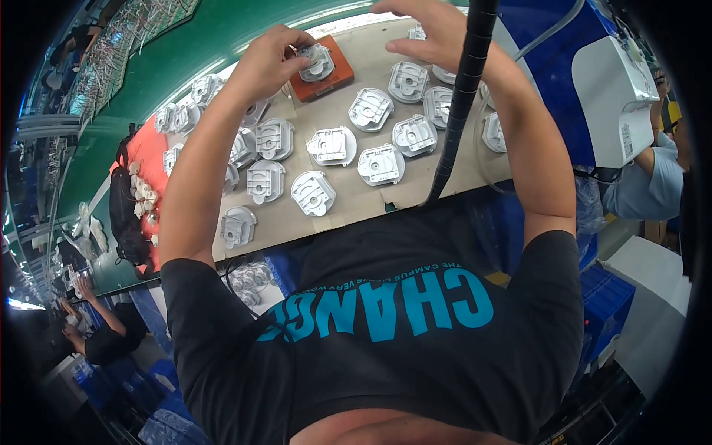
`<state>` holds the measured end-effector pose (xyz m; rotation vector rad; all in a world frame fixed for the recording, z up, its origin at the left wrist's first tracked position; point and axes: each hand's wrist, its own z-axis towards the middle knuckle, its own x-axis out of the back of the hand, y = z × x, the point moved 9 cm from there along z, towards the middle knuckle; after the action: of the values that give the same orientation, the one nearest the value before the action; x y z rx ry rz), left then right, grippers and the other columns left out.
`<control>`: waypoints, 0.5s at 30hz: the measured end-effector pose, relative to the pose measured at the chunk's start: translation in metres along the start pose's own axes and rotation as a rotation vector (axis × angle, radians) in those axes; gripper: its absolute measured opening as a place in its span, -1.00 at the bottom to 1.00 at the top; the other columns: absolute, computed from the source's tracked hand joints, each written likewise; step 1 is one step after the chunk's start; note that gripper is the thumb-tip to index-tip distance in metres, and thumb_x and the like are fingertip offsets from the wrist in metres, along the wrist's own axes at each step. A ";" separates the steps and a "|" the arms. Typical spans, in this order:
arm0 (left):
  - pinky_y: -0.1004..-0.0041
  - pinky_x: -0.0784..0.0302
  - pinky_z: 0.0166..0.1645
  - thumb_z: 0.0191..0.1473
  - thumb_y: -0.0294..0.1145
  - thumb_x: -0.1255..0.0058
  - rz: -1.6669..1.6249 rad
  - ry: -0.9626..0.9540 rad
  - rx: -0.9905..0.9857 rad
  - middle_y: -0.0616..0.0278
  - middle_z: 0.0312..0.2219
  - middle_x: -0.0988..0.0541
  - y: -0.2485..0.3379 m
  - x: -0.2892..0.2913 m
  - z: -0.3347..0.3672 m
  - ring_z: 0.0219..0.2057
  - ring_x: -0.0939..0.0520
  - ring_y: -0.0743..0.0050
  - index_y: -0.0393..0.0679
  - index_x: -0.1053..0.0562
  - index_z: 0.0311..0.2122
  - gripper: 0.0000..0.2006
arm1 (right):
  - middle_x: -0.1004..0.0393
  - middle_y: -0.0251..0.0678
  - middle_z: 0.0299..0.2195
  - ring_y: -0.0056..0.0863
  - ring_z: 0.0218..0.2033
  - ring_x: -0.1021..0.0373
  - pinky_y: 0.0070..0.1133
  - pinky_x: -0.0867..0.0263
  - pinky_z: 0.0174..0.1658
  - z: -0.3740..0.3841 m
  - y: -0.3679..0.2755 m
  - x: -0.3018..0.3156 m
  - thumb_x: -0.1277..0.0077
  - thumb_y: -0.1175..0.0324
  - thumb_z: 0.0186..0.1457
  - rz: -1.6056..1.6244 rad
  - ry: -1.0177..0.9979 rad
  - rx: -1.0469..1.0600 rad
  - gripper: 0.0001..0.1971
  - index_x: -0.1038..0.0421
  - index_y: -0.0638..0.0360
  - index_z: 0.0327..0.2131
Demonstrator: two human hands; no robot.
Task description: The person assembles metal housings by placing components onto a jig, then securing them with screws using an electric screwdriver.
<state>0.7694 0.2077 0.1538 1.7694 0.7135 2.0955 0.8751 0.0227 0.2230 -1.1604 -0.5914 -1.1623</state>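
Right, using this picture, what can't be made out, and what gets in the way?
All in the head view:
- How firm the left hand's grip is on the white part: the hand hides some of its own fingers.
- That part's underside: it faces the orange block.
- The right hand's upper side: cut by the top edge.
- Pieces in the upper-left tray: too small to count.

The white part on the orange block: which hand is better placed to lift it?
Probably the left hand: its thumb and fingers are at the white part on the orange block. The right hand is open, away to the block's right.
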 end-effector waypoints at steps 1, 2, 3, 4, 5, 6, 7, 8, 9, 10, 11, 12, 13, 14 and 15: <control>0.43 -0.48 -0.19 0.04 -0.50 -0.19 0.001 -0.007 -0.014 0.23 -0.29 -0.52 0.001 -0.002 0.000 -0.35 -0.53 0.43 -0.18 -0.54 -0.07 -0.70 | -0.40 0.00 0.01 -0.08 0.05 -0.35 -0.31 -0.29 0.11 0.002 0.000 0.000 -0.21 0.25 0.04 0.006 -0.002 0.000 -0.44 -0.33 0.24 0.09; 0.43 -0.48 -0.19 0.04 -0.50 -0.19 0.001 -0.010 -0.012 0.23 -0.29 -0.52 0.002 -0.003 0.001 -0.35 -0.53 0.43 -0.18 -0.54 -0.07 -0.70 | -0.42 -0.01 -0.01 -0.09 0.04 -0.36 -0.31 -0.29 0.11 0.004 -0.002 0.004 -0.22 0.28 0.03 0.084 0.030 0.020 -0.45 -0.34 0.24 0.08; 0.41 -0.48 -0.17 0.05 -0.50 -0.18 0.014 0.001 -0.015 0.21 -0.28 -0.53 0.003 -0.004 0.002 -0.34 -0.54 0.40 -0.18 -0.54 -0.07 -0.71 | -0.44 -0.01 -0.04 -0.09 0.03 -0.37 -0.32 -0.30 0.10 0.006 -0.005 0.009 -0.23 0.30 0.02 0.161 0.062 0.041 -0.47 -0.35 0.25 0.07; 0.40 -0.49 -0.16 0.05 -0.50 -0.18 0.026 0.013 -0.019 0.20 -0.27 -0.53 0.004 -0.004 0.002 -0.32 -0.56 0.37 -0.18 -0.54 -0.07 -0.71 | -0.47 -0.04 -0.08 -0.18 -0.04 -0.43 -0.37 -0.34 0.05 0.007 -0.015 0.018 -0.22 0.40 0.02 0.086 0.126 0.113 -0.51 -0.36 0.27 0.05; 0.40 -0.49 -0.16 0.05 -0.50 -0.18 0.025 0.014 -0.017 0.20 -0.27 -0.53 0.004 -0.002 0.002 -0.32 -0.56 0.37 -0.18 -0.54 -0.07 -0.71 | -0.47 -0.04 -0.08 -0.18 -0.04 -0.43 -0.37 -0.34 0.05 0.009 -0.020 0.021 -0.22 0.40 0.02 0.087 0.124 0.114 -0.51 -0.36 0.27 0.05; 0.38 -0.49 -0.16 0.04 -0.50 -0.18 0.048 -0.002 0.001 0.18 -0.27 -0.53 0.003 -0.002 0.002 -0.31 -0.56 0.34 -0.18 -0.54 -0.07 -0.71 | -0.48 -0.07 -0.10 -0.24 -0.08 -0.45 -0.40 -0.37 0.02 0.012 -0.021 0.024 -0.21 0.42 0.03 0.207 0.132 0.098 -0.54 -0.38 0.28 0.03; 0.37 -0.49 -0.16 0.04 -0.50 -0.18 0.071 -0.017 0.019 0.17 -0.27 -0.53 0.001 -0.001 0.002 -0.31 -0.57 0.32 -0.18 -0.54 -0.08 -0.71 | -0.49 -0.10 -0.12 -0.31 -0.12 -0.47 -0.44 -0.40 -0.02 0.014 -0.021 0.027 -0.19 0.45 0.04 0.327 0.139 0.082 -0.56 -0.39 0.29 0.02; 0.37 -0.49 -0.16 0.04 -0.50 -0.18 0.069 -0.013 0.022 0.17 -0.27 -0.53 0.001 -0.001 0.001 -0.31 -0.57 0.32 -0.18 -0.54 -0.08 -0.71 | -0.49 -0.10 -0.12 -0.31 -0.12 -0.47 -0.44 -0.40 -0.02 0.015 -0.021 0.028 -0.19 0.45 0.04 0.327 0.135 0.086 -0.56 -0.39 0.29 0.02; 0.37 -0.49 -0.16 0.03 -0.50 -0.18 0.079 -0.001 0.021 0.17 -0.28 -0.53 0.001 0.001 0.000 -0.31 -0.57 0.32 -0.18 -0.54 -0.08 -0.71 | -0.51 -0.13 -0.14 -0.37 -0.15 -0.48 -0.48 -0.41 -0.06 0.012 -0.031 0.038 -0.19 0.48 0.04 0.372 0.202 0.231 -0.59 -0.41 0.30 0.00; 0.37 -0.49 -0.15 0.02 -0.50 -0.18 0.090 0.012 0.021 0.17 -0.29 -0.53 0.001 0.003 -0.001 -0.31 -0.57 0.32 -0.19 -0.55 -0.08 -0.70 | -0.52 -0.17 -0.16 -0.44 -0.19 -0.49 -0.53 -0.43 -0.10 0.008 -0.041 0.049 -0.18 0.50 0.04 0.416 0.269 0.378 -0.62 -0.42 0.31 -0.02; 0.37 -0.49 -0.15 0.02 -0.50 -0.18 0.069 0.002 -0.009 0.17 -0.29 -0.53 0.007 -0.005 0.010 -0.31 -0.57 0.32 -0.19 -0.55 -0.08 -0.70 | -0.52 -0.17 -0.16 -0.44 -0.19 -0.49 -0.53 -0.43 -0.10 0.004 -0.047 0.062 -0.18 0.50 0.04 0.388 0.269 0.353 -0.62 -0.42 0.31 -0.02; 0.37 -0.49 -0.16 0.01 -0.50 -0.19 0.112 0.007 -0.023 0.17 -0.29 -0.53 0.007 -0.005 0.007 -0.32 -0.57 0.32 -0.19 -0.55 -0.09 -0.70 | -0.53 -0.19 -0.18 -0.47 -0.20 -0.49 -0.56 -0.43 -0.11 0.010 -0.055 0.067 -0.19 0.50 0.04 0.361 0.265 0.223 -0.63 -0.44 0.31 -0.04; 0.38 -0.49 -0.16 0.00 -0.50 -0.20 0.154 0.012 -0.037 0.17 -0.30 -0.53 0.007 -0.004 0.004 -0.33 -0.56 0.32 -0.18 -0.55 -0.09 -0.70 | -0.54 -0.22 -0.19 -0.51 -0.21 -0.49 -0.58 -0.43 -0.12 0.015 -0.058 0.069 -0.20 0.50 0.04 0.332 0.259 0.093 -0.65 -0.45 0.32 -0.06; 0.38 -0.49 -0.16 0.00 -0.50 -0.20 0.150 0.015 -0.038 0.17 -0.30 -0.53 0.007 -0.004 0.005 -0.33 -0.56 0.32 -0.18 -0.55 -0.09 -0.70 | -0.53 -0.25 -0.18 -0.54 -0.21 -0.48 -0.61 -0.42 -0.12 0.017 -0.063 0.074 -0.20 0.51 0.05 0.354 0.307 0.090 -0.61 -0.42 0.31 -0.01; 0.39 -0.49 -0.16 0.00 -0.50 -0.20 0.115 0.007 -0.029 0.18 -0.30 -0.52 0.005 -0.005 0.007 -0.34 -0.56 0.34 -0.18 -0.55 -0.09 -0.69 | -0.53 -0.25 -0.18 -0.54 -0.21 -0.48 -0.61 -0.42 -0.12 0.021 -0.068 0.072 -0.20 0.51 0.05 0.350 0.303 0.090 -0.61 -0.42 0.31 -0.01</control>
<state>0.7774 0.2023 0.1528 1.8289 0.5927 2.1747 0.8414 0.0166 0.3185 -0.9412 -0.1959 -0.9734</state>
